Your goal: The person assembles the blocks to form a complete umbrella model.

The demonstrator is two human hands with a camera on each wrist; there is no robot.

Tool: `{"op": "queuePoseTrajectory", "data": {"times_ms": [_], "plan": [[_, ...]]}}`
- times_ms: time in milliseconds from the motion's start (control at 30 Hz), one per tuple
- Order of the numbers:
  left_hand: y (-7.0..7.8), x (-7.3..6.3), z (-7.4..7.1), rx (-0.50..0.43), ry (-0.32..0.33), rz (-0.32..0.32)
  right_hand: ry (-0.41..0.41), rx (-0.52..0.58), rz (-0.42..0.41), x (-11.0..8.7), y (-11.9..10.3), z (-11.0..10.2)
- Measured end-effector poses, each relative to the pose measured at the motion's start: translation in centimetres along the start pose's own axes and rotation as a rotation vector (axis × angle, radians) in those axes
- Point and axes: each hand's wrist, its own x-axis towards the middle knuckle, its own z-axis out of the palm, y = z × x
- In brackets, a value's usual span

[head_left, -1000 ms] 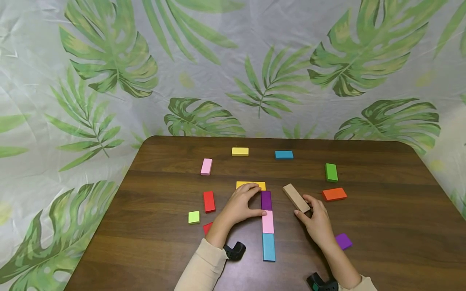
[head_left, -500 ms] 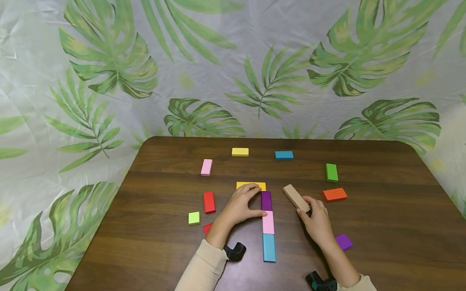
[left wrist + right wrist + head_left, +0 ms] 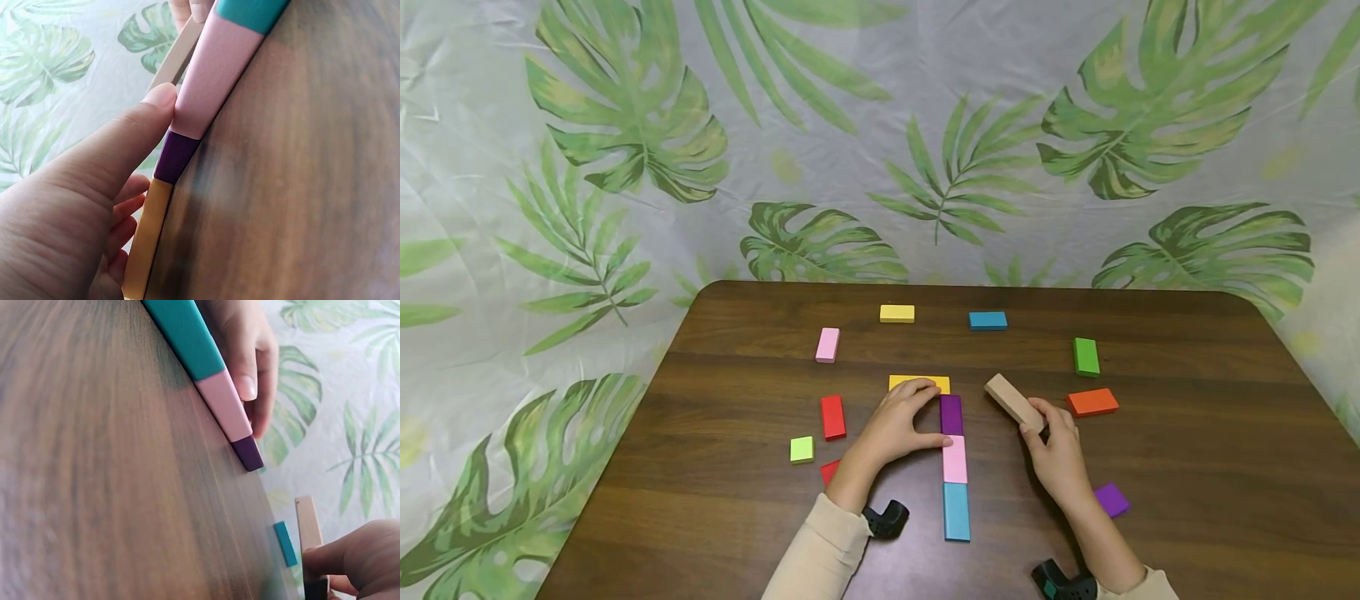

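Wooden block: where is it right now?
In the head view, the wooden block is right of centre, pinched by the right hand, left of the orange block.

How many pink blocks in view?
2: a loose pink block at back left, a column pink block between a purple block and light blue block. The left hand could hide more.

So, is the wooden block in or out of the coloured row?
Out: the right hand holds the wooden block, with tabletop between it and the row.
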Motion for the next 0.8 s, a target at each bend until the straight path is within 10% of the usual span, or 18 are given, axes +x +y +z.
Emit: {"op": "queuePoseTrajectory", "data": {"times_ms": [800], "plan": [[0.1, 0.0, 0.0, -0.010, 0.011, 0.002, 0.048, 0.005, -0.191, 1.6, -1.3, -0.3]]}}
